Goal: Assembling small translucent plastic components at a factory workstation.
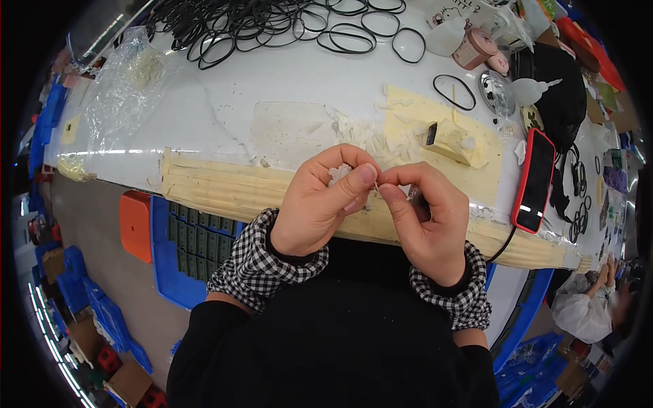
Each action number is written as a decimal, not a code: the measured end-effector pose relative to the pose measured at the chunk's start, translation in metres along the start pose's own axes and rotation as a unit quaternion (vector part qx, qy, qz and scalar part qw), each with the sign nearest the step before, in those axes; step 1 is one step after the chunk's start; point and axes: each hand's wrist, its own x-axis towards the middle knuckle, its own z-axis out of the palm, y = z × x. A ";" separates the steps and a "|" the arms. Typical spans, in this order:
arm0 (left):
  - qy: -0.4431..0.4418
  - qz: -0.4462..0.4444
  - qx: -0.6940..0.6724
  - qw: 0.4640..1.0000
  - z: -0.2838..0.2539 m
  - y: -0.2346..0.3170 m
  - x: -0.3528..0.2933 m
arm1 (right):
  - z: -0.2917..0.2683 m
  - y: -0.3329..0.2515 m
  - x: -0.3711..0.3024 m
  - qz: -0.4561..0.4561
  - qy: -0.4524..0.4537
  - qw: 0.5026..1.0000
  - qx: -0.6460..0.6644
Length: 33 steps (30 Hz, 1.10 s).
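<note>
My left hand [320, 204] and my right hand [434, 221] meet over the table's front edge, both closed in a pinch with the fingertips almost touching. A crumpled whitish scrap [338, 173] shows between the thumb and curled fingers of my left hand. Between the two sets of fingertips there is a thin pale sliver, too small to name. Part of a darker object shows behind my right fingers, mostly hidden. Beyond my hands, white shreds [364, 139] are scattered on the table beside a small yellow-taped block [452, 143] with a dark end.
Many black rubber belts [231, 27] are heaped at the back. Clear plastic film [126, 88] lies at the left. A red-cased phone [534, 180] and a white squeeze bottle [530, 90] are at the right. Below stands a blue crate [163, 251]; another person [585, 309] works at far right.
</note>
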 end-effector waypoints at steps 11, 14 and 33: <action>-0.014 -0.041 -0.088 0.995 0.002 -0.006 0.000 | 0.005 0.000 -0.005 -0.086 0.044 0.994 -0.057; 0.022 -0.082 -0.089 0.992 0.005 -0.004 0.000 | 0.003 -0.003 -0.001 -0.101 0.017 0.992 -0.077; -0.076 -0.141 -0.112 0.981 0.000 0.002 -0.001 | -0.004 0.007 -0.001 -0.106 -0.046 0.959 -0.258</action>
